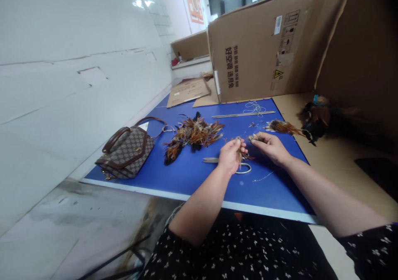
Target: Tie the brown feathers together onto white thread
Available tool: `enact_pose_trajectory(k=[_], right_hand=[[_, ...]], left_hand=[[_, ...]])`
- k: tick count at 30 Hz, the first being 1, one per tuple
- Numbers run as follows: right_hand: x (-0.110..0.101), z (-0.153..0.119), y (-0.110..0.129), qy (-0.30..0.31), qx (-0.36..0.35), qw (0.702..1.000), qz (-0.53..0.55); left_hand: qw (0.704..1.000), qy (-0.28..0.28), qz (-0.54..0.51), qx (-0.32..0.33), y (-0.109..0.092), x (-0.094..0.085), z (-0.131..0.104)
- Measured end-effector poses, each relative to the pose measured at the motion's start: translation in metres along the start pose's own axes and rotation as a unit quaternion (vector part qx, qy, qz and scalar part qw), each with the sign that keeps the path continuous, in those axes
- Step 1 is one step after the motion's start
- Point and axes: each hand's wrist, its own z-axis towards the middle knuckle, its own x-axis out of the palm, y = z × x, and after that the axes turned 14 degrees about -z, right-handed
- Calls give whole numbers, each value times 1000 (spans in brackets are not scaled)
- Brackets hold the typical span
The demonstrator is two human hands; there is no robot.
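My left hand (230,155) is closed around a small bunch of brown feathers (242,156), whose tips stick out below the fingers. Just to its right, my right hand (270,147) pinches a small light-brown tuft, probably feather, between thumb and fingertips. The two hands are a short gap apart above the blue tabletop. Partly covered by my left hand lies a pair of scissors (245,169), with blades to the left and a handle loop to the right. A large pile of brown and black feathers (195,133) rests to the left of my hands.
A patterned handbag (127,153) stands on the table's left side. Beyond my hands are a thin stick (242,114) and tangled thread (255,107). More feathers (284,127) lie at the right edge. Large cardboard boxes (251,52) wall off the back and right.
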Motion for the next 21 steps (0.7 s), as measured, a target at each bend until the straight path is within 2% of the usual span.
enact_pose_trajectory(k=[7,10,13,15,21], right_hand=[[4,-1,-1,-18,-8,1000,21],[4,-2,1,-20,-6,999,24],[4,-4,4,10,4,999,33],[4,-5,6,42,7,998,37],[3,-5,7,53,-11,998,45]], left_hand=[[1000,16,22,-7,1,-3,0],[997,46,44,-43,1,-6,-1],[988,78,95,-91,1,-7,-6],[985,85,116,-95,1,-6,-9],[981,100,129,-104,-2,-5,-12]])
